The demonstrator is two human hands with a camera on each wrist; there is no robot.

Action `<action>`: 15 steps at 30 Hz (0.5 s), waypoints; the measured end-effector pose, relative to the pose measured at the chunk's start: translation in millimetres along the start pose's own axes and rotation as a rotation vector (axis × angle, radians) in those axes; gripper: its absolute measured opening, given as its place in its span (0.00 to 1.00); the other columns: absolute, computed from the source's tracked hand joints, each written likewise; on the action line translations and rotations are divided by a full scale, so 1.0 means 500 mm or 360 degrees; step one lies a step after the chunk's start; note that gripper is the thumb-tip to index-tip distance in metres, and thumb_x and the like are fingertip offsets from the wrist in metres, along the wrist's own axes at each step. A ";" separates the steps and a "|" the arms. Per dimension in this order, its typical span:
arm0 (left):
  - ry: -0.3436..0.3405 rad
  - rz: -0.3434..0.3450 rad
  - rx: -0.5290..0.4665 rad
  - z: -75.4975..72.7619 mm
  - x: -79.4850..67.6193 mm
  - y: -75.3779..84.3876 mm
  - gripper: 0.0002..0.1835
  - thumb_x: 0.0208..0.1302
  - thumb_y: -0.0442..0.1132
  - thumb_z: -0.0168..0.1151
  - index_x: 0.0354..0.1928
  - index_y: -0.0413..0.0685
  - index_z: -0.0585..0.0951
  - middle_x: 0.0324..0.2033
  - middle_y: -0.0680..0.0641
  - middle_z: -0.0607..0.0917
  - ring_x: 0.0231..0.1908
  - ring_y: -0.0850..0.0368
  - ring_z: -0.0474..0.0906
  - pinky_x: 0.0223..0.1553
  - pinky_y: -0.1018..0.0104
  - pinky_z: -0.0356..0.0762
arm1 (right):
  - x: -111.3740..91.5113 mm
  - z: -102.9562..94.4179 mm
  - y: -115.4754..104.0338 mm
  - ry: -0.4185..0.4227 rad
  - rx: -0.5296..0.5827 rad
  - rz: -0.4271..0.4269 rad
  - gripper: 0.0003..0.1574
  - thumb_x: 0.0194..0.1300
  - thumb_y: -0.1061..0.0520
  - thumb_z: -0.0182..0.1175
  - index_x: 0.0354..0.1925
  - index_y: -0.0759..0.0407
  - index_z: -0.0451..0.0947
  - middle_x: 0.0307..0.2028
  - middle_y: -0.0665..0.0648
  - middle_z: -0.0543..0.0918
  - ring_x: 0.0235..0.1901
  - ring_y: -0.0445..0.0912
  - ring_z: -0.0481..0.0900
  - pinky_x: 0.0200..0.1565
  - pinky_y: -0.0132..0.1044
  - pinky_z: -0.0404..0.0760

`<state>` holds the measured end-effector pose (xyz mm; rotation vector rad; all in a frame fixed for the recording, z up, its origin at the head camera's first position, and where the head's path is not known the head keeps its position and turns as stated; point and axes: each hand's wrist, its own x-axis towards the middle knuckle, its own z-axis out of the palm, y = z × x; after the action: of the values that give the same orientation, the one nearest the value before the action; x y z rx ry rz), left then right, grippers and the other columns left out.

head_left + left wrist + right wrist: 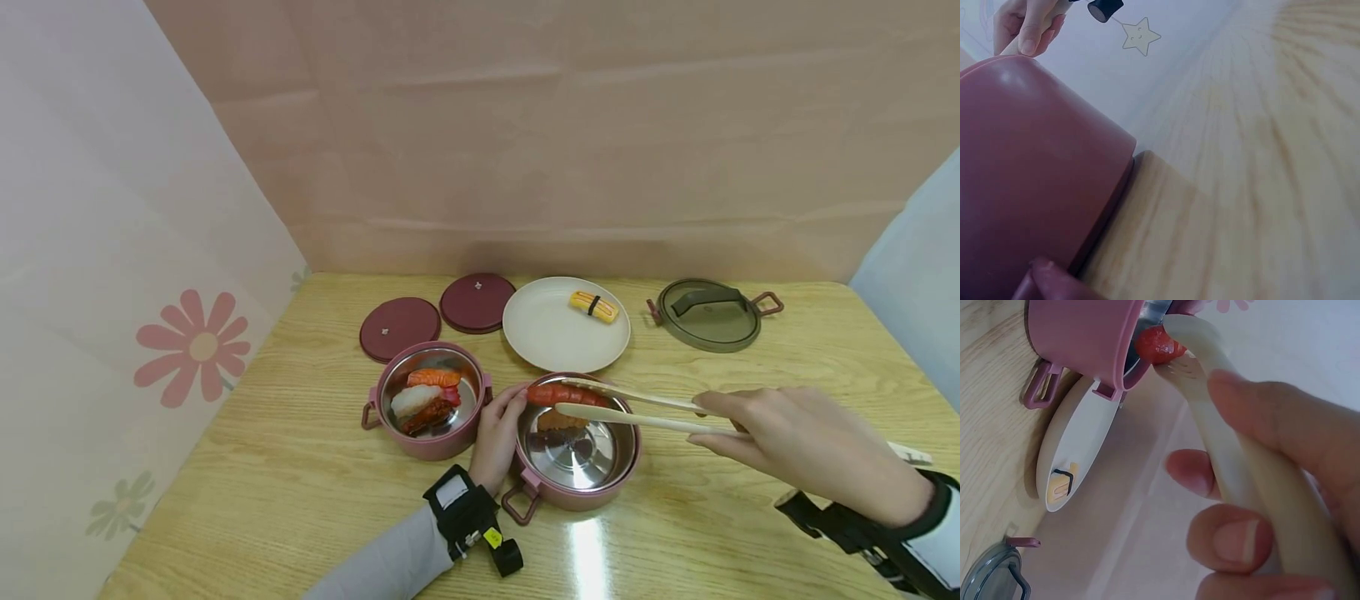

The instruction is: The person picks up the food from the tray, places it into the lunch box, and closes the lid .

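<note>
The right hand (810,446) grips pale tongs (652,422). Between their tips, at the back of the right pink pot (577,497), is a red sausage-like toy food (558,395). A brown toy food piece (561,418) lies under it in the steel interior. In the right wrist view the tongs (1229,450) pinch the red piece (1157,345) at the pot's rim (1132,347). My left hand (495,437) holds the right pot's left side, fingertips at the rim beside the red piece; the left wrist view shows the pot wall (1041,162) but not that hand's fingers.
Left of the hand stands another pink pot (431,446) with several toy sushi pieces. Two maroon lids (400,327) lie behind it. A white plate (543,333) bears a yellow banded piece (594,306). Back right is a dark green lid (708,321) with pink side handles.
</note>
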<state>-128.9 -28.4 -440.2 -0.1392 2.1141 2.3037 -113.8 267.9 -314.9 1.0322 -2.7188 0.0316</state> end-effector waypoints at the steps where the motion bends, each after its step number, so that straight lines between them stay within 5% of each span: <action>1: 0.0001 -0.0009 0.0005 0.000 0.000 0.001 0.20 0.74 0.44 0.47 0.58 0.41 0.78 0.57 0.43 0.80 0.63 0.49 0.71 0.69 0.50 0.61 | -0.001 0.000 0.000 -0.0004 -0.0002 0.0003 0.15 0.58 0.40 0.66 0.31 0.43 0.72 0.15 0.35 0.54 0.14 0.29 0.49 0.14 0.26 0.50; 10: 0.0020 -0.0061 0.0016 0.001 -0.001 0.004 0.21 0.74 0.47 0.49 0.59 0.41 0.78 0.57 0.43 0.80 0.62 0.49 0.71 0.68 0.50 0.63 | -0.008 0.002 -0.010 -0.0227 -0.0003 0.0076 0.16 0.58 0.39 0.65 0.37 0.46 0.78 0.16 0.36 0.65 0.11 0.31 0.52 0.13 0.27 0.53; 15: 0.0013 -0.0084 0.0026 0.003 -0.001 0.005 0.21 0.74 0.47 0.48 0.59 0.42 0.78 0.57 0.44 0.80 0.62 0.49 0.72 0.67 0.50 0.64 | -0.010 0.006 -0.013 -0.0232 0.0045 0.0090 0.16 0.58 0.40 0.66 0.38 0.47 0.79 0.17 0.36 0.68 0.12 0.30 0.53 0.13 0.27 0.54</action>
<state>-128.5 -27.2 -437.7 -0.2023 2.1055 2.2603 -106.6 266.0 -319.3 1.0016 -2.8866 0.0045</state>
